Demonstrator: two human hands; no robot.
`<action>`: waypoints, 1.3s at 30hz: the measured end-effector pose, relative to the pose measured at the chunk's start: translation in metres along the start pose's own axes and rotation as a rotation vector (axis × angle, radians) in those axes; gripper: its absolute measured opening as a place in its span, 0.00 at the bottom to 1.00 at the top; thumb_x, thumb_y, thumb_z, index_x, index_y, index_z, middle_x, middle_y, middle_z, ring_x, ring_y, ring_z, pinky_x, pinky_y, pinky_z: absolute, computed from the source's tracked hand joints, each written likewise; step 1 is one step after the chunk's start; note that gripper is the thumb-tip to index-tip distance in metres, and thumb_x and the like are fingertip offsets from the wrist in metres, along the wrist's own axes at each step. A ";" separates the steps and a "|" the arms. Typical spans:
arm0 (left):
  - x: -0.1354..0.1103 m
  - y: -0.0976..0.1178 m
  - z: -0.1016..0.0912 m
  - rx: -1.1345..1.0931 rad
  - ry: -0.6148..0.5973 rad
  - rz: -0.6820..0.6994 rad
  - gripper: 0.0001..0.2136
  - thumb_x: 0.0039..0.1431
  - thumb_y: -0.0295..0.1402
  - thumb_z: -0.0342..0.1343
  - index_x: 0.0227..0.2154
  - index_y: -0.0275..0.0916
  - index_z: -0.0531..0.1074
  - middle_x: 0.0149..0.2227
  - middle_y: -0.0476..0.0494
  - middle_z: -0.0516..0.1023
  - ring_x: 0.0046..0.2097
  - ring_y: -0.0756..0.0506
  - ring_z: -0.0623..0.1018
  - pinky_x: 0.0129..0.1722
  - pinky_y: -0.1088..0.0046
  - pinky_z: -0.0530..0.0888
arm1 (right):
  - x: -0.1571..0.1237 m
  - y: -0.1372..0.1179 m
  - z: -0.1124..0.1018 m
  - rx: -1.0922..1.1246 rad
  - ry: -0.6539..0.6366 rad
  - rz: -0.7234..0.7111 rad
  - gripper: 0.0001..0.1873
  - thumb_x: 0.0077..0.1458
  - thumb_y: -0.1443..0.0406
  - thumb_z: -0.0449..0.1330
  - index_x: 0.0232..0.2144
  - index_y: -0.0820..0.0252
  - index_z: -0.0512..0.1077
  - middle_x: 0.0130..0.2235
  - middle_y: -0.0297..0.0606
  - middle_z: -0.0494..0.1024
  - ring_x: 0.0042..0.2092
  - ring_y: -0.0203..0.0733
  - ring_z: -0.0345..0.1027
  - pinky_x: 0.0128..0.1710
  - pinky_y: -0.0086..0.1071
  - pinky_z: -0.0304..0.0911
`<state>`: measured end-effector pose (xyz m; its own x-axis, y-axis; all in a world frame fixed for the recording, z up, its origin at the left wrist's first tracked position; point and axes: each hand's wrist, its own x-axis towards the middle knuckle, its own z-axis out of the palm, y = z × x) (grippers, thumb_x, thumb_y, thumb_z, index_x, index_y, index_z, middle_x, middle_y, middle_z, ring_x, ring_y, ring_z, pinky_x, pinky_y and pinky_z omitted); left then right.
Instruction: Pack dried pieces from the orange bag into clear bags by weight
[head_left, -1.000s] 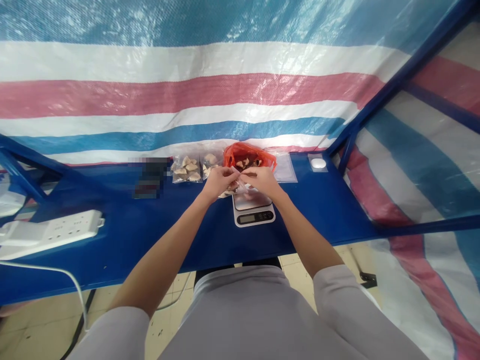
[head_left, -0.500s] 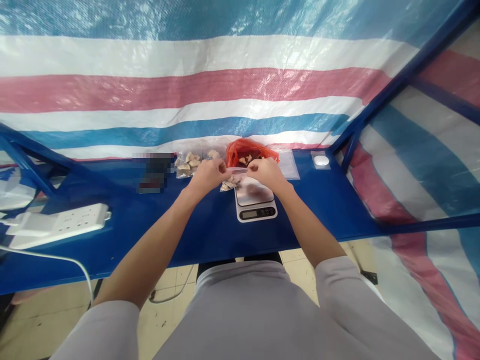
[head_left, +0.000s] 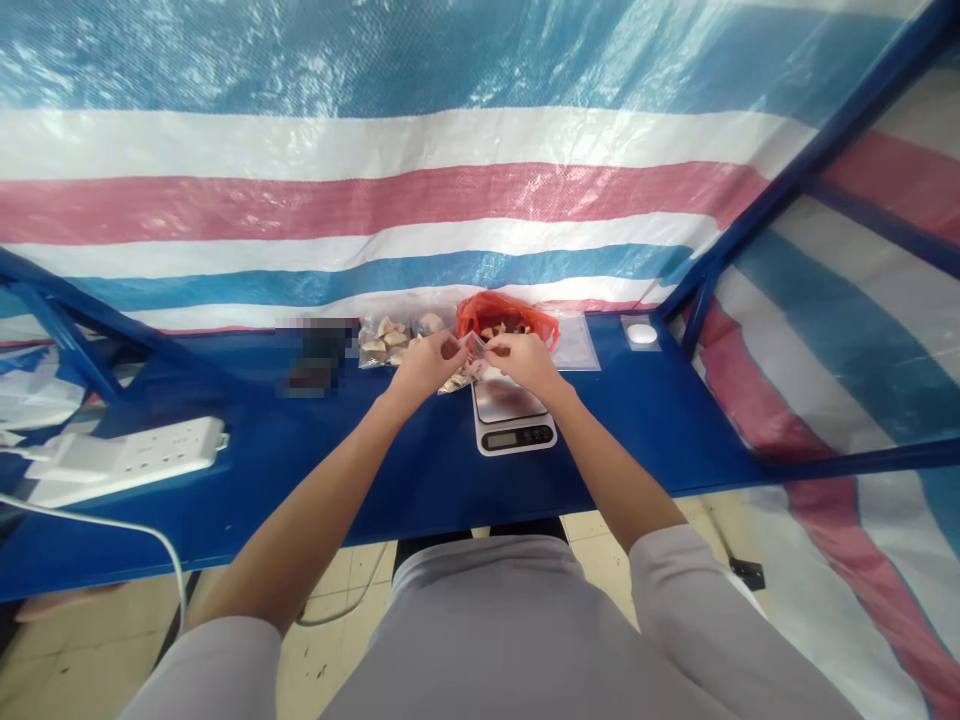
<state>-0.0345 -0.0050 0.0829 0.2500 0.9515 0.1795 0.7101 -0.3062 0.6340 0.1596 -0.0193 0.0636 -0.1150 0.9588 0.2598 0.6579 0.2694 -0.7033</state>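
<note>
Between my two hands is a clear zip bag [head_left: 456, 381] with pale dried pieces in its lower part. My left hand [head_left: 429, 364] pinches the bag's top edge on the left. On the right side of that edge, my right hand [head_left: 523, 360] is closed in a pinch too. The bag hangs at the left rear of a white kitchen scale [head_left: 517, 438], whose metal plate is partly hidden by my right hand. Just behind my hands lies an open red plastic bag [head_left: 487, 303] with brownish pieces inside.
Filled clear bags [head_left: 384, 341] lie behind my left hand. Flat clear bags [head_left: 577, 343] and a small packet with a white round thing [head_left: 640, 334] are at the right. A white power strip [head_left: 169, 446] sits at the left of the blue table [head_left: 300, 480]. Striped sheeting rises behind.
The bag's top edge, stretched fairly straight between my hands before, is now bunched, with my fingers a little closer together. The whole view has shifted slightly, so things appear lower.
</note>
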 end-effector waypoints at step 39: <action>0.043 -0.027 -0.029 -0.193 -0.299 0.010 0.27 0.47 0.56 0.64 0.40 0.38 0.77 0.30 0.46 0.80 0.32 0.44 0.78 0.31 0.71 0.73 | 0.043 0.060 -0.043 0.698 0.016 0.147 0.19 0.43 0.53 0.72 0.36 0.59 0.83 0.35 0.39 0.84 0.35 0.43 0.78 0.42 0.39 0.75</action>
<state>-0.0622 0.0455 0.0957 0.4581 0.8886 -0.0232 0.5764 -0.2771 0.7688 0.2258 0.0344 0.0610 -0.0472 0.9896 0.1356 0.0349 0.1373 -0.9899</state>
